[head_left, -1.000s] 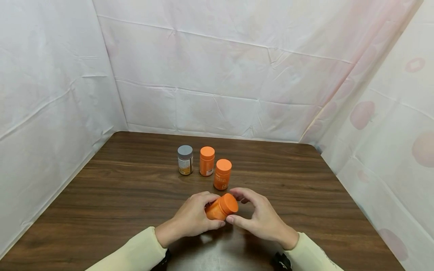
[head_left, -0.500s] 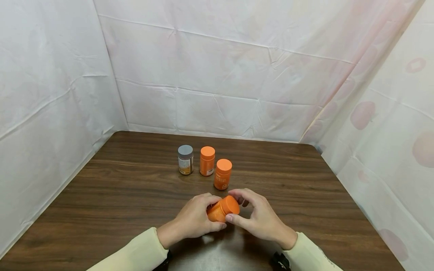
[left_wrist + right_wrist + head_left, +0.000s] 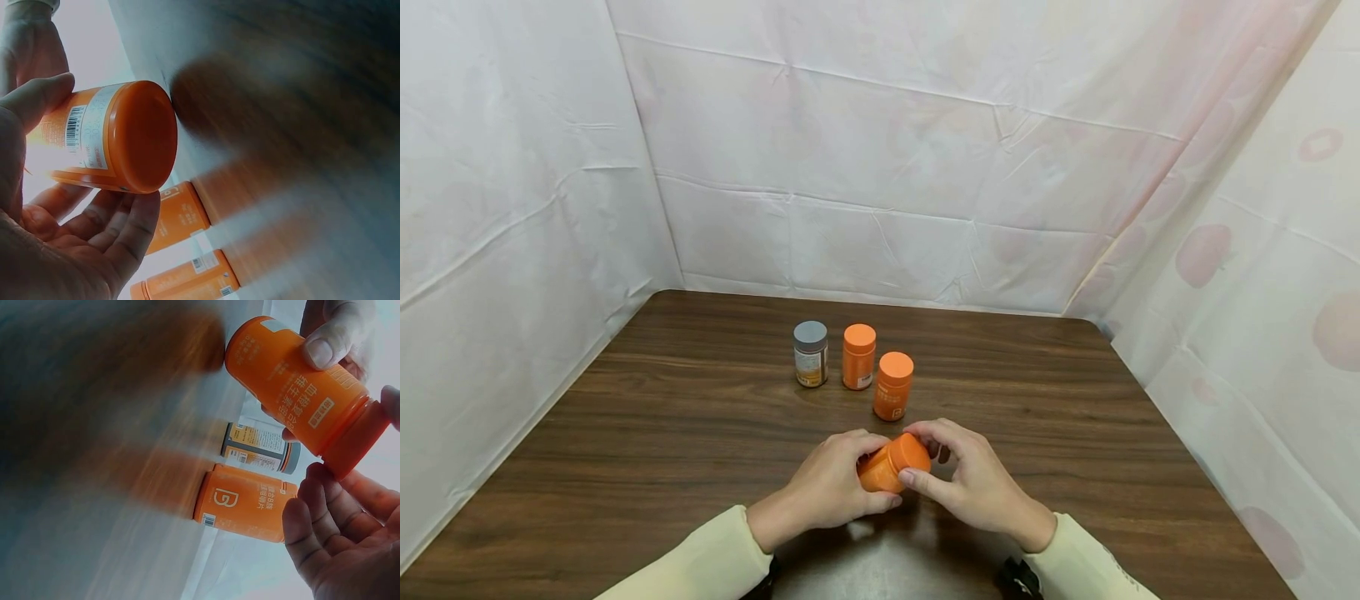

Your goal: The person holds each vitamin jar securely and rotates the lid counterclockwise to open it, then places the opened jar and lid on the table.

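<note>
Orange plastic bottle (image 3: pixel 878 473), capped, one item, held in front of the person above the near middle of the tabletop (image 3: pixel 1037 383). Position: tilted, its orange lid (image 3: pixel 914 452) towards the right and its base towards the left; whether the base touches the wood cannot be told. Markings: white lettering on the body, and a pale label with a barcode, seen from the left wrist.

Hands: both engaged on this one item. The left hand (image 3: pixel 833 482) grips the body, thumb on the near side, fingers on the far side. The right hand (image 3: pixel 976 483) pinches the lid between thumb and fingers. The lid sits on the neck.

Also on the tabletop, three upright containers beyond the hands. One grey-lidded jar (image 3: pixel 811 362), its label white and yellow, at left. One far orange bottle (image 3: pixel 858 367), just beside the jar. One near orange bottle (image 3: pixel 892 393), bearing a white logo, standing a little closer to the person and to the right, just beyond the held item.

Surroundings: dark wood-grain surface; pale yellow sleeves (image 3: pixel 703 557); white sheeting (image 3: pixel 880 150) with faint pink print, creased, behind and along both sides.
</note>
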A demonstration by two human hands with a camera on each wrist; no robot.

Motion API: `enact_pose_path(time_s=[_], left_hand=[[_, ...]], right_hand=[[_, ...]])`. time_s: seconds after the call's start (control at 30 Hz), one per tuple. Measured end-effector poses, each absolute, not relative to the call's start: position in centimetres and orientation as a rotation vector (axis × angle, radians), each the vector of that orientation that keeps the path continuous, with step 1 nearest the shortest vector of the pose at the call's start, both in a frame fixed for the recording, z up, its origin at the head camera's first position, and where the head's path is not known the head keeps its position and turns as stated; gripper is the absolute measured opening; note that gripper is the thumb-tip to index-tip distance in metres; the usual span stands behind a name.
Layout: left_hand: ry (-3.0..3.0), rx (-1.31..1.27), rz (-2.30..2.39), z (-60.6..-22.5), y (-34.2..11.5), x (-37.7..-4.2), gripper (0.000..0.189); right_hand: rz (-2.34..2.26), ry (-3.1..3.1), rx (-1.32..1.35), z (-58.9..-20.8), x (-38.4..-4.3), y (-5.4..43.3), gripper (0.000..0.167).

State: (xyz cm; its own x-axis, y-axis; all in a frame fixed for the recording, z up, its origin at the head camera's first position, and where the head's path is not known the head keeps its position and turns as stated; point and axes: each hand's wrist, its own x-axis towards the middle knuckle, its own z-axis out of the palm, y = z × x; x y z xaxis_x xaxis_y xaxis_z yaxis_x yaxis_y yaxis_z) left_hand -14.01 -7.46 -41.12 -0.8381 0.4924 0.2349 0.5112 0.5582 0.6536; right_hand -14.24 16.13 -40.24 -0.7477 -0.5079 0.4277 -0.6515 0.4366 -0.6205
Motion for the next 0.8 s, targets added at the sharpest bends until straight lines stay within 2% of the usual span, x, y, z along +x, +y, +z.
enact_pose_path(time_s=[0.53, 0.8], left_hand=[[-2.806, -0.873, -1.142, -41.06, -7.42, -14.02, 0.034], [-2.817, -0.874, -1.088, -40.98, -7.48, -14.01, 0.034]], right_hand=[[1.157, -2.495, 1.104, -39.94, -14.44, 16.17, 0.037], [1.156, -2.456, 1.203, -39.67, -14.44, 16.40, 0.043]])
